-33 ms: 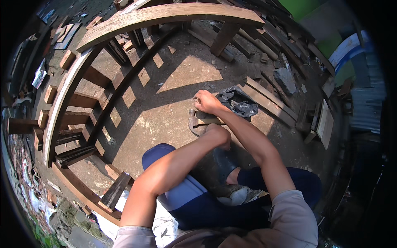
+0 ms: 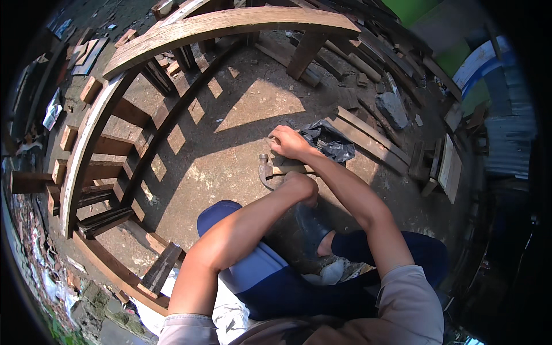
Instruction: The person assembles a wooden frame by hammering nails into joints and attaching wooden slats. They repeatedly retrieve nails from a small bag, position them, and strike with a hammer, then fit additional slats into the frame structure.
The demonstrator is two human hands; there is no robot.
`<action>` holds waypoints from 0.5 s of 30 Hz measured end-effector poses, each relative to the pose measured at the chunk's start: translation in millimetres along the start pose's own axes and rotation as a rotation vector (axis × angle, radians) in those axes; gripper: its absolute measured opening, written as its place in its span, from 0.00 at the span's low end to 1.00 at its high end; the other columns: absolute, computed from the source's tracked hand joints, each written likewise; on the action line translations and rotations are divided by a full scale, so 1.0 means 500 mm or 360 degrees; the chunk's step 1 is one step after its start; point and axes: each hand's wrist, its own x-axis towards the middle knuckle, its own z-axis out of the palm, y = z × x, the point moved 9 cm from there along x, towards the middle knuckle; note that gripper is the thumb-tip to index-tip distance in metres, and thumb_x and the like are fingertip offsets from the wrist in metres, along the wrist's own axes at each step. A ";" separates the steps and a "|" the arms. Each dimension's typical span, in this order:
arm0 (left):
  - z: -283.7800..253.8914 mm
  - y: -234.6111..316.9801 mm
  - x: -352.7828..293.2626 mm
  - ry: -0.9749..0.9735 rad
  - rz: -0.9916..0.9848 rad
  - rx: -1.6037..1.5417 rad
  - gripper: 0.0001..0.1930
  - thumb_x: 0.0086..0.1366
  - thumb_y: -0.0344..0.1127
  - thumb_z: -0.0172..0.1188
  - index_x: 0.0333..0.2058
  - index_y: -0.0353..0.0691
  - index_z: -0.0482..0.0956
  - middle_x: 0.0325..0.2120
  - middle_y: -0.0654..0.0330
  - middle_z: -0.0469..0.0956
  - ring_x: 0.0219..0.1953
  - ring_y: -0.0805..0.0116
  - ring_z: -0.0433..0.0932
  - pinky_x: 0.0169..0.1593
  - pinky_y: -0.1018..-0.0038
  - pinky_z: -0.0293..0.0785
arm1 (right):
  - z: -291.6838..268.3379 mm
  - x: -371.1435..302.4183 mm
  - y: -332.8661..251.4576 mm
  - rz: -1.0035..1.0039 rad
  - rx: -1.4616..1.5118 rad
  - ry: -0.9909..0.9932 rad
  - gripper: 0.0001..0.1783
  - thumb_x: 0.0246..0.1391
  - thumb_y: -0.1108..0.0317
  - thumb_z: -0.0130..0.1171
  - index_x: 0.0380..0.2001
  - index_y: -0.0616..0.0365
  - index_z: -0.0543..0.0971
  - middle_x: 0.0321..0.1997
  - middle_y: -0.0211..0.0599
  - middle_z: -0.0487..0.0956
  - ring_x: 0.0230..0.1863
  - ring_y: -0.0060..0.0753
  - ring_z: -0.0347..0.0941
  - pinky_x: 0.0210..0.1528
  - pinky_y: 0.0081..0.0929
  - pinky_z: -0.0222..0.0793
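My right hand (image 2: 289, 142) reaches down to the ground beside a black plastic bag (image 2: 329, 142). Its fingers are curled together, and whatever they hold is hidden. Small thin pieces, perhaps nails, lie in the bag's folds. Under my right forearm lies a claw hammer (image 2: 265, 171), its metal head to the left and its wooden handle (image 2: 290, 169) running right. My left hand (image 2: 307, 192) hangs from a bent wrist just below the handle, near my dark shoe (image 2: 315, 227). The left fingers are out of sight behind the wrist.
A large curved wooden frame (image 2: 230, 20) with short cross-pieces arcs around the left and far side. Long planks (image 2: 374, 138) lie right of the bag. A grey stone block (image 2: 393, 109) and stacked boards (image 2: 445, 169) sit farther right. White cloth (image 2: 230, 313) lies by my leg.
The whole view has shifted slightly. Both hands, the hammer and the bag keep their places relative to each other.
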 end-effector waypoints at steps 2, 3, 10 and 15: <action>-0.026 -0.027 0.024 0.0152 -0.0026 0.0023 0.24 0.58 0.53 0.60 0.46 0.44 0.82 0.47 0.55 0.81 0.51 0.59 0.79 0.53 0.63 0.73 | -0.090 -0.021 0.003 -0.0034 0.0005 0.0063 0.18 0.55 0.56 0.58 0.38 0.61 0.79 0.43 0.44 0.77 0.52 0.47 0.71 0.54 0.40 0.67; -0.036 -0.034 0.021 0.0183 -0.0049 0.0011 0.24 0.57 0.55 0.60 0.46 0.44 0.83 0.47 0.55 0.81 0.50 0.59 0.79 0.53 0.63 0.73 | -0.135 -0.036 0.018 -0.0077 -0.0060 0.0134 0.18 0.55 0.55 0.59 0.38 0.60 0.79 0.42 0.45 0.77 0.51 0.48 0.71 0.53 0.41 0.67; -0.072 -0.114 0.027 0.0373 -0.0154 -0.0143 0.33 0.59 0.58 0.56 0.54 0.38 0.72 0.45 0.47 0.80 0.47 0.50 0.79 0.49 0.57 0.75 | -0.345 -0.121 0.284 0.0544 -0.0393 0.0229 0.17 0.54 0.58 0.59 0.34 0.63 0.77 0.41 0.52 0.77 0.48 0.56 0.72 0.51 0.47 0.69; -0.095 -0.241 0.024 0.0773 -0.0357 -0.0356 0.32 0.59 0.60 0.57 0.50 0.37 0.74 0.41 0.45 0.80 0.47 0.47 0.78 0.49 0.56 0.74 | -0.379 -0.130 0.428 0.0641 -0.0580 0.0078 0.19 0.53 0.58 0.60 0.44 0.58 0.78 0.49 0.47 0.77 0.55 0.52 0.71 0.55 0.47 0.70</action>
